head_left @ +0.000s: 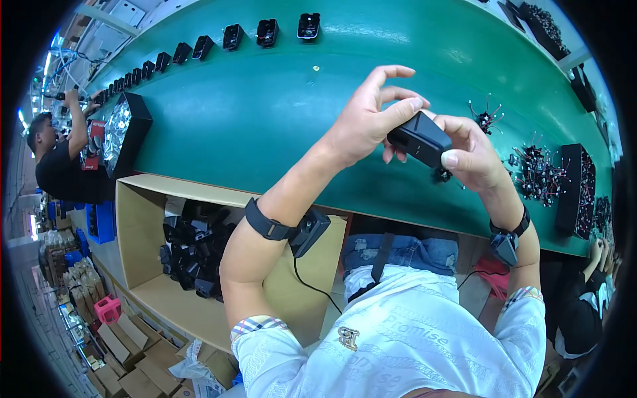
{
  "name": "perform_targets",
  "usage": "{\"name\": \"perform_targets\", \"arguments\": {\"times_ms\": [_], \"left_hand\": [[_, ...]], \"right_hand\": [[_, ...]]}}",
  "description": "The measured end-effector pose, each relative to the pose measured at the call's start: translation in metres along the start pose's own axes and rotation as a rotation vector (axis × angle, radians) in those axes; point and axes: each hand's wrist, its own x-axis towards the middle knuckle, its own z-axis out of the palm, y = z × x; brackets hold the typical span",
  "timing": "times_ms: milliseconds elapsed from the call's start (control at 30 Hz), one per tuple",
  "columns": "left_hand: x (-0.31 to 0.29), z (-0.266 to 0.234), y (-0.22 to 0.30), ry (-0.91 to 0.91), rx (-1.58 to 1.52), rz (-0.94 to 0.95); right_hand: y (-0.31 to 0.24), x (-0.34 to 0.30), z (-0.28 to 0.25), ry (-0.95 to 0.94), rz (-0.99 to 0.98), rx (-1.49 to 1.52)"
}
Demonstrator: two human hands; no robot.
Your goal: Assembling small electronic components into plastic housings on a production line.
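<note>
A black, box-shaped plastic housing [419, 140] is held up over the green table between my two hands. My left hand [375, 119] has its thumb on the housing's upper left edge, and some of its fingers stretch out past it. On the other side, my right hand [474, 149] pinches the housing's right end between thumb and fingers. Just below that hand a small dark part [441, 175] shows, mostly hidden. Nearest to my right hand on the table lies a small wired part [488, 118] with thin leads.
A curved row of open black housings [267, 33] lines the table's far side. Wired parts [541, 172] lie heaped at right beside a black bin [574, 192]. An open carton [142, 259] of black pieces stands at my left. Co-workers sit at far left [63, 159] and right.
</note>
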Motion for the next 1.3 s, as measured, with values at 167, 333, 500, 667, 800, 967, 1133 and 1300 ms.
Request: {"name": "perform_targets", "arguments": {"times_ms": [167,333,500,667,800,967,1133,1300], "left_hand": [[-0.001,-0.007,0.007,0.276,0.249,0.054],[-0.041,-0.039,0.063,0.448,0.433,0.160],[-0.164,-0.077,0.102,0.738,0.648,0.192],[-0.285,-0.106,0.046,0.988,0.738,-0.259],[-0.342,-0.111,-0.009,0.837,1.122,-0.633],[-0.330,-0.124,-0.042,0.547,1.334,-0.658],[-0.322,-0.137,-0.080,0.273,1.369,-0.939],[-0.319,-0.117,-0.088,0.027,1.658,-1.152]], "right_hand": [[0.003,0.014,0.010,0.071,0.033,-0.032],[-0.012,0.079,-0.021,0.142,-0.500,-1.109],[-0.011,0.190,-0.076,0.196,-0.358,-1.567],[0.010,0.250,-0.082,0.267,-0.180,-1.798],[0.017,0.260,-0.068,0.283,-0.160,-1.898],[0.018,0.250,-0.080,0.274,-0.452,-1.928],[-0.008,0.194,-0.060,-0.056,-0.457,-1.606],[-0.010,0.081,-0.025,-0.454,-0.233,-1.524]]}}
